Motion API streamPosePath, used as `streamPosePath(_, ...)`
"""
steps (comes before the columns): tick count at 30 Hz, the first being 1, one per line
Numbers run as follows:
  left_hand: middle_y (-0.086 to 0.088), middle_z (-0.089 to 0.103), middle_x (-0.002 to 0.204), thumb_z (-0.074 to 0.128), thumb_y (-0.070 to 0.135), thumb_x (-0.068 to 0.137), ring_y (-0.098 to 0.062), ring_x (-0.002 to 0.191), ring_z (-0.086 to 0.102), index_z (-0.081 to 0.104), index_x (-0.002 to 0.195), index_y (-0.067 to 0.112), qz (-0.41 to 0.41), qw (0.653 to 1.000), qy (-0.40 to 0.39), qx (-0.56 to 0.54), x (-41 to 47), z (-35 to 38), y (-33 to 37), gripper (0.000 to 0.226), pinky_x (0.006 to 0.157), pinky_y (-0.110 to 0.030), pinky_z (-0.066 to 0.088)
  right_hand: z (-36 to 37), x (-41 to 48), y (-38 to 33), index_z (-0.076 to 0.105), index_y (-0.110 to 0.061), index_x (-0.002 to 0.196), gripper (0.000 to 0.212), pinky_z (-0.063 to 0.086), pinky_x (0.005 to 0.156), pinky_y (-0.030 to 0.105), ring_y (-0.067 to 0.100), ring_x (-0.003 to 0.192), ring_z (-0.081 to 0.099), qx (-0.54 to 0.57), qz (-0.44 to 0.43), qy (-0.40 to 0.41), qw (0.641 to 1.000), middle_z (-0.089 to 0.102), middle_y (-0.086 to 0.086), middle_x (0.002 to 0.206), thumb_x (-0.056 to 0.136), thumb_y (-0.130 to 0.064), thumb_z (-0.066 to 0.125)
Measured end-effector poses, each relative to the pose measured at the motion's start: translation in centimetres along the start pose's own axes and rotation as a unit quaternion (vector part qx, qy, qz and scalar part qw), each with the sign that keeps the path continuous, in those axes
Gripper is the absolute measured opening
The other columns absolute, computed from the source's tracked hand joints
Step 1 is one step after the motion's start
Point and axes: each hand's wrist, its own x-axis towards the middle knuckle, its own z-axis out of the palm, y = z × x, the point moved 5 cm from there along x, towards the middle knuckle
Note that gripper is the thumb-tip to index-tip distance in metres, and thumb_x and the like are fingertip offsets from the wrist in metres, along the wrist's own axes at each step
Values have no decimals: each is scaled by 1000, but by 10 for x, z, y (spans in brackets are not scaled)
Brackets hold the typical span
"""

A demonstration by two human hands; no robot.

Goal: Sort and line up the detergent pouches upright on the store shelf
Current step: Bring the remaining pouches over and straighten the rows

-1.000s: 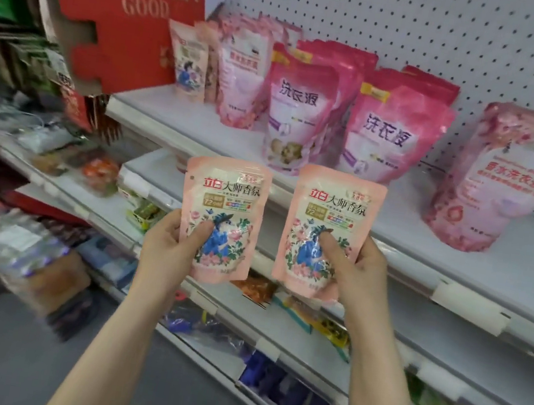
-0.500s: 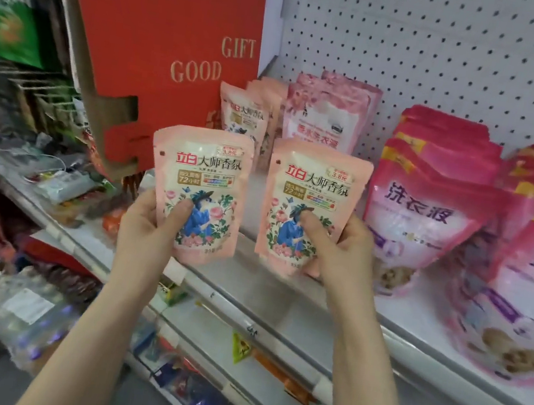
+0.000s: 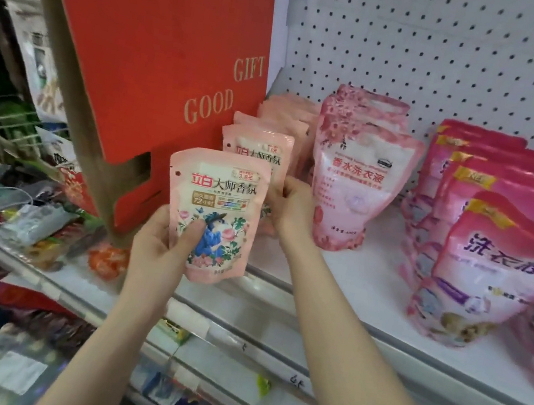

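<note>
Head view: your left hand (image 3: pixel 161 249) gripped a pale pink pouch (image 3: pixel 216 208) near its lower left corner, thumb pressed across the printed front and fingers behind, and held it upright in the air in front of the shelf (image 3: pixel 361 279) edge, resting on nothing. Your right hand (image 3: pixel 292 206) was curled round the right edge of a second pouch (image 3: pixel 256 147) of the same print, which stood at the front of the row of matching pouches (image 3: pixel 289 115) beside the red gift box (image 3: pixel 160 47); the held pouch hid its base, so you could not tell whether it touched the shelf. A larger floral pouch (image 3: pixel 348 183) stood just right of that hand, and magenta pouches (image 3: pixel 496 257) leaned further right. Judged by their look, these small pouches were light, soft-walled film packs with a smooth, probably slippery face; the body would yield under pressure and the narrow base would tip easily. The recommended hold was at the side seams or lower corners, where the film is stiffer, thumb in front and fingers behind, with release only once the base sat flat
</note>
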Motion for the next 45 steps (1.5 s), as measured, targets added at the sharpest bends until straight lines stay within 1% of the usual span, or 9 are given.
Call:
streamPosePath(6,-2,73,107,62,16,89,-21,99,71,63,110,16,-13,999,-40,-9,9,-1,-5,21,80,-45,57,8,7,-2,73,-12,84,3,53,67,33,8,65,58,-49,-13,17,999,70,-2,77,84,-13,70)
streamPosePath(12,2,74,106,60,11,92,-15,99,71,62,111,14,9,997,-70,-14,16,11,-5,19,75,-29,59,-29,-7,-32,64,-15,121,40,54,88,28,9,97,66,-6,-87,-22,996,71,-7,104,83,-4,70)
streamPosePath(17,1,74,103,58,9,93,-13,95,71,58,112,10,30,995,-91,-4,29,21,-3,19,73,-27,59,-56,-28,-98,68,-20,114,23,50,78,19,2,93,64,-82,-215,-10,973,70,-11,105,95,-31,62)
streamPosePath(21,4,71,103,60,10,93,-13,98,69,55,112,13,48,995,-84,37,44,26,-5,21,73,-25,57,-40,-23,-102,76,-16,86,9,41,63,19,-1,64,56,-184,-221,-59,956,68,-11,71,85,-25,73)
streamPosePath(24,4,57,125,69,3,85,3,110,59,43,129,18,98,990,-40,89,42,22,1,53,82,-13,50,-30,-17,-97,78,-18,87,10,44,68,22,2,71,62,-184,-217,-25,958,73,-9,77,85,-26,73)
streamPosePath(30,-12,17,154,80,-3,69,-15,138,26,11,153,20,247,902,-24,353,24,30,-10,111,101,-33,44,-17,-18,-87,77,-21,93,14,49,76,27,9,83,65,-187,-199,-10,962,75,-6,87,89,-31,69)
streamPosePath(36,-18,10,158,69,-10,77,-31,140,29,18,152,15,273,879,-1,392,22,30,-5,94,106,-46,42,-49,-19,-106,76,-24,98,18,53,79,34,9,83,67,-202,-226,-12,953,75,-9,89,91,-35,64)
streamPosePath(40,-23,22,155,65,-5,81,-38,144,20,38,143,2,361,833,25,418,13,44,31,68,116,-40,22,-114,1,-132,68,-24,118,26,52,83,39,21,103,64,-387,-258,122,877,72,-4,110,93,-27,63)
streamPosePath(45,-19,44,144,72,3,77,-38,138,35,52,133,4,412,764,-37,495,44,76,54,59,115,-54,25,-128,35,-125,71,-15,105,23,54,81,40,25,91,66,-500,-112,13,859,72,4,102,94,-32,61)
